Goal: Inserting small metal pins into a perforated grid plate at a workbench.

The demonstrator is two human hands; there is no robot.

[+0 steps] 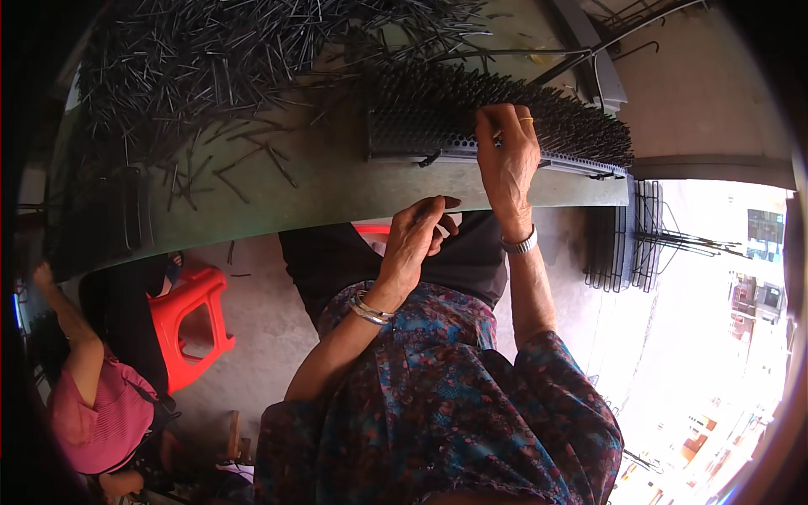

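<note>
A long green-topped table [324,189] runs beneath a dark perforated metal rack [425,135], the landmark here. Left of the rack lies a wide, tangled heap of thin black rods [202,67]. The rack itself bristles with dark upright rods, bare holes showing along its near side. The right hand [509,160] is over that near side, thumb and forefinger bent close together — whether a rod sits between them, I cannot tell. The left hand [418,231] hangs in front of the rack, apart from it, fingers loosely curled; what they hold, if anything, is unclear. A few loose black rods [273,164] lie left of the rack, short of the heap. Working well at these holes probably calls for a light fingertip pinch, square alignment — and a wrist clear of neighbouring rods.
</note>
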